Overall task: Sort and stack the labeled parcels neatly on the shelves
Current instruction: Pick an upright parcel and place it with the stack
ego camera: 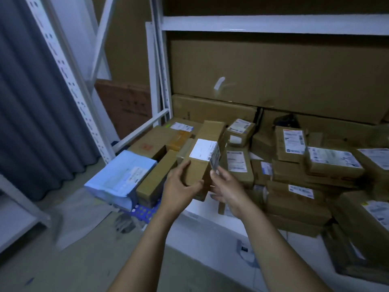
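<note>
I hold a brown cardboard parcel (199, 165) with a white label on top, just above the low shelf's front edge. My left hand (179, 186) grips its near left corner, thumb across the front. My right hand (226, 186) holds its right side, fingertips at the label's corner. Several labelled brown parcels (332, 161) lie piled unevenly on the low white shelf (202, 220) to the right. A long brown box (155, 180) and a light blue mailer bag (122, 175) lie left of the held parcel.
Large flat cartons (273, 76) lean against the back of the shelf bay under an upper white beam (273, 25). A white slotted upright (69, 81) and a grey curtain (27, 102) stand at the left. A blue perforated crate (143, 212) sits below the mailer.
</note>
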